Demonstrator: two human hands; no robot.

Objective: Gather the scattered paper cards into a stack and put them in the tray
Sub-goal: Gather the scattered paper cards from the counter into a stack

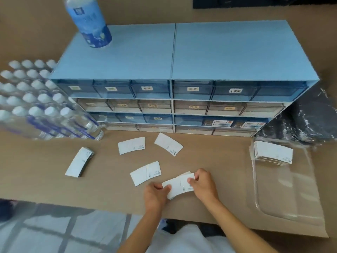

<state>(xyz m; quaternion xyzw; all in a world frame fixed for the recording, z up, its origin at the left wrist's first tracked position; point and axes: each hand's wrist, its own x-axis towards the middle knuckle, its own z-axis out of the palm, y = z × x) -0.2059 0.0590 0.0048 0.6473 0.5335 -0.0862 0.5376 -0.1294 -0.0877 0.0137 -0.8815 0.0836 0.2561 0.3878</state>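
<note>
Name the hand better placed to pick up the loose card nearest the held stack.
Left. The left hand grips the held stack's left end, and that card lies just above-left of it; the right hand would have to cross over.

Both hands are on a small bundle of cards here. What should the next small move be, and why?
Probably reach the left hand to the nearest loose card, just left of the held bundle, and add it. Two more single cards and a stack lie farther out; the tray already holds one stack.
</note>
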